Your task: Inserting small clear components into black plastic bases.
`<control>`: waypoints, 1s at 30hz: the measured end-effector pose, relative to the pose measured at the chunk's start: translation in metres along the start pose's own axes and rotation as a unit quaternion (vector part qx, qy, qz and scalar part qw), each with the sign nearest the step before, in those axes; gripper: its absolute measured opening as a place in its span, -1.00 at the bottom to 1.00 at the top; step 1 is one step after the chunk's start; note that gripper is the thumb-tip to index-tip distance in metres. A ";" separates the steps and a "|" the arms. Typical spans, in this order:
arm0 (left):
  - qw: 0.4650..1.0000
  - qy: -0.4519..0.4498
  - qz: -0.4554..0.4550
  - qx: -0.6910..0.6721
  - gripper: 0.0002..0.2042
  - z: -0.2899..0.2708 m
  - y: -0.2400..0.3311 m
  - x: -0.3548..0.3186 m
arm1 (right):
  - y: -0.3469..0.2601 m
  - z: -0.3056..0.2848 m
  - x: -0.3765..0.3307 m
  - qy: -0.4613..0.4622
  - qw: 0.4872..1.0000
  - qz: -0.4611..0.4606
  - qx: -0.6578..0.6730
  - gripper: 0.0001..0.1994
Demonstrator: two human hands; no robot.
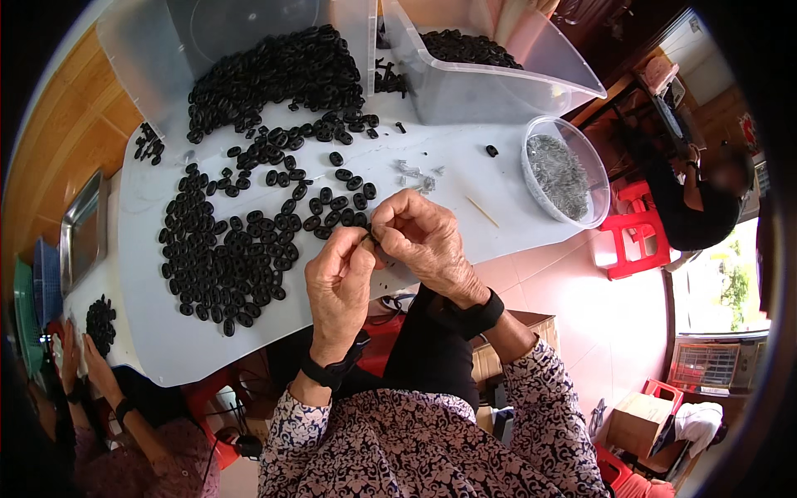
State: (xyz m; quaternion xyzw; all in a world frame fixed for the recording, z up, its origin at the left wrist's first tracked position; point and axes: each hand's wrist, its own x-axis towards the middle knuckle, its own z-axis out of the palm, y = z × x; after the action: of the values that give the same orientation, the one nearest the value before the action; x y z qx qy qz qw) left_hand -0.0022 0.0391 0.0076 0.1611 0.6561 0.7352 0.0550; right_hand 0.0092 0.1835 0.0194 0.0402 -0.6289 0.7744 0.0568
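Note:
My left hand (339, 286) and my right hand (425, 245) meet over the table's near edge, fingertips pinched together. Between them is a small black piece (371, 236), mostly covered by the fingers, so its exact shape is hidden. Just beyond and to the left, many loose black oval pieces with two holes (241, 261) lie spread on the white table (465, 166). A few small clear plastic parts (415, 176) lie beyond my right hand. A thin wooden stick (482, 211) rests to its right.
A clear bin (374, 50) spills a heap of black pieces (274, 75). A second clear bin (498, 95) stands far right, near a round tub (535, 195) of small clear parts. Another person's hands (95, 365) work at the left by a metal tray (83, 220). Someone sits near red stools (631, 241).

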 end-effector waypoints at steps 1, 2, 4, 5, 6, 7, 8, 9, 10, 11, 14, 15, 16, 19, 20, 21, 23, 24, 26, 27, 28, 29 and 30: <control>1.000 0.004 0.003 -0.003 -0.87 0.000 0.001 0.000 | -0.001 0.001 0.000 -0.005 1.000 0.004 0.011 -0.92; 1.000 0.005 0.003 -0.002 -0.87 0.000 0.002 -0.001 | -0.002 0.002 -0.001 -0.006 1.000 0.003 0.012 -0.92; 1.000 0.021 0.009 -0.008 -0.87 0.001 0.005 0.000 | -0.001 0.001 -0.001 0.005 0.998 0.020 -0.059 -0.93; 1.000 0.020 0.010 -0.008 -0.87 0.001 0.005 0.000 | 0.000 0.001 -0.001 0.006 0.998 0.019 -0.059 -0.93; 1.000 0.027 0.008 -0.013 -0.88 0.000 0.004 0.001 | 0.001 0.001 -0.001 -0.003 0.999 0.012 -0.051 -0.92; 0.999 0.034 0.005 -0.018 -0.88 0.000 0.004 0.001 | 0.001 0.001 -0.001 -0.012 0.999 0.006 -0.042 -0.90; 0.999 0.032 0.005 -0.019 -0.88 0.001 0.001 0.002 | 0.002 0.000 -0.002 -0.010 0.999 0.007 -0.043 -0.90; 1.000 0.028 0.008 -0.009 -0.89 0.001 0.001 0.002 | 0.001 0.001 -0.002 -0.006 0.999 0.013 -0.034 -0.88; 1.000 0.024 0.012 0.000 -0.91 0.000 0.000 0.001 | 0.000 0.002 -0.002 -0.002 1.000 0.020 -0.024 -0.85; 1.000 0.025 0.012 0.001 -0.91 0.000 0.001 0.001 | -0.001 0.003 -0.002 -0.003 1.000 0.020 -0.024 -0.85; 0.996 0.028 0.050 0.065 -0.90 0.001 -0.003 -0.002 | -0.001 0.003 -0.003 0.004 0.996 0.014 -0.086 -0.81; 0.992 0.034 0.076 0.097 -0.89 0.001 -0.004 -0.003 | -0.001 0.003 -0.002 0.003 0.990 -0.004 -0.139 -0.81; 0.985 0.041 0.103 0.128 -0.88 0.001 -0.004 -0.003 | -0.002 0.002 -0.001 0.000 0.981 -0.023 -0.192 -0.80; 0.996 0.039 0.055 0.051 -0.89 0.004 0.001 0.000 | 0.001 -0.001 0.002 -0.001 0.994 0.017 -0.104 -0.81; 0.996 0.039 0.056 0.050 -0.89 0.005 0.002 0.000 | -0.001 0.000 0.002 -0.001 0.994 0.016 -0.105 -0.81; 0.998 0.045 0.035 0.016 -0.88 0.005 0.001 0.000 | -0.003 0.001 0.002 0.015 0.995 0.003 -0.095 -0.81; 0.998 0.050 0.014 -0.020 -0.87 0.006 0.001 0.001 | -0.003 0.003 0.002 0.033 0.996 -0.009 -0.086 -0.82; 0.999 0.045 0.011 -0.015 -0.88 0.004 0.002 0.000 | -0.002 0.005 0.002 0.021 0.998 -0.009 -0.058 -0.83; 0.999 0.041 0.007 -0.010 -0.88 0.003 0.005 0.000 | -0.001 0.006 0.001 0.010 0.999 -0.008 -0.030 -0.84; 0.999 0.039 0.008 -0.013 -0.88 0.003 0.005 0.000 | -0.002 0.005 0.001 0.005 0.999 0.001 -0.047 -0.84; 0.999 0.037 0.010 -0.016 -0.88 0.003 0.004 0.000 | -0.002 0.004 0.000 -0.001 0.998 0.011 -0.065 -0.84; 0.999 0.037 0.008 -0.016 -0.88 0.003 0.003 0.001 | -0.002 0.003 0.000 0.000 0.998 0.012 -0.064 -0.84; 0.999 0.037 0.018 -0.008 -0.89 0.004 0.001 0.001 | -0.002 0.002 0.001 0.001 0.997 0.021 -0.074 -0.84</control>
State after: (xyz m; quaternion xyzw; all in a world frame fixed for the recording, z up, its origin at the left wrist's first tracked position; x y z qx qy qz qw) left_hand -0.0020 0.0434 0.0094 0.1454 0.6492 0.7464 0.0187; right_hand 0.0086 0.1822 0.0218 0.0219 -0.6848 0.7271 0.0439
